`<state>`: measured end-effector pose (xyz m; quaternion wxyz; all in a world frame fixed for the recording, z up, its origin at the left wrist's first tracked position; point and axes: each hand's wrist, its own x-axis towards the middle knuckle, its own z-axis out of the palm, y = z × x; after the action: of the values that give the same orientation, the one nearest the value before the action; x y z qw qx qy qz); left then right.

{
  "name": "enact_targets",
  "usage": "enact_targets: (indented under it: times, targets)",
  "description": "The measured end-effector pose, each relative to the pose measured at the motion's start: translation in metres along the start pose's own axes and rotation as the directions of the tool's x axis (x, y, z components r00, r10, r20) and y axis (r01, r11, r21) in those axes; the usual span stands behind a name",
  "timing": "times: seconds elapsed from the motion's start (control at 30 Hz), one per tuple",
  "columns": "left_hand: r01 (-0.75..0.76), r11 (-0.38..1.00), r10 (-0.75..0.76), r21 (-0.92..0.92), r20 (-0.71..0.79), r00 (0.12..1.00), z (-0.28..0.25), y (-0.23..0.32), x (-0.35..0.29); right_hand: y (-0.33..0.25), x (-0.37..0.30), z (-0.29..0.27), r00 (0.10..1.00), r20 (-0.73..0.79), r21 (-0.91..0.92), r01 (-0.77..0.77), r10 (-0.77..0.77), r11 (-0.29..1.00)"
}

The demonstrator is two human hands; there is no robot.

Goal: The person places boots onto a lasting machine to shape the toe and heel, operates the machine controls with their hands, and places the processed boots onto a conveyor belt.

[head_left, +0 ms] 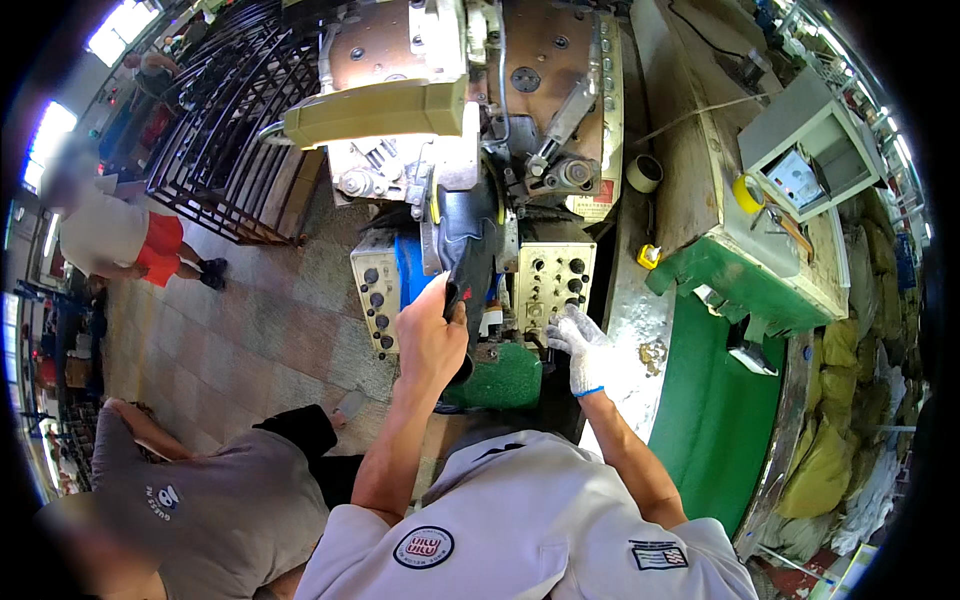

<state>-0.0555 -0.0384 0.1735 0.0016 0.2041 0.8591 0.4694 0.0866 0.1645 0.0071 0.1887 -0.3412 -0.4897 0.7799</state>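
Two hands: left [432, 330] clasps black boot [475, 250], long axis forward; right [582, 348] half-open at knobs [575, 285].

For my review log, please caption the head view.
Left grip on a glossy black piece at a machine; gloved right grip at the knobbed cream panel.

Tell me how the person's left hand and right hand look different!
The left hand is bare, but the right hand wears a white glove with a blue edge. The left hand curls around a black leathery piece, while the right hand is by the lower part of a cream control panel. Both hands are stretched out in front of the same person.
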Motion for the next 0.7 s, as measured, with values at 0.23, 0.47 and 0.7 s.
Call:
enact_targets:
  times: [0.23,0.47,0.7]
  targets:
    - [-0.14,0.99,0.14,-0.004,-0.015,0.99,0.0,-0.003,0.009,-0.013,0.005,0.028,0.997,0.08,-0.017,0.001,0.001,1.0]
    - [-0.362,0.893,0.386,-0.268,0.038,0.922,-0.01,0.048,0.007,-0.022,0.029,0.064,0.924,0.378,0.319,-0.07,-0.059,0.945]
    - [0.294,0.518,-0.041,-0.803,0.32,0.946,-0.026,0.014,-0.039,-0.051,-0.001,0.019,0.857,0.512,0.625,-0.327,-0.057,0.709]
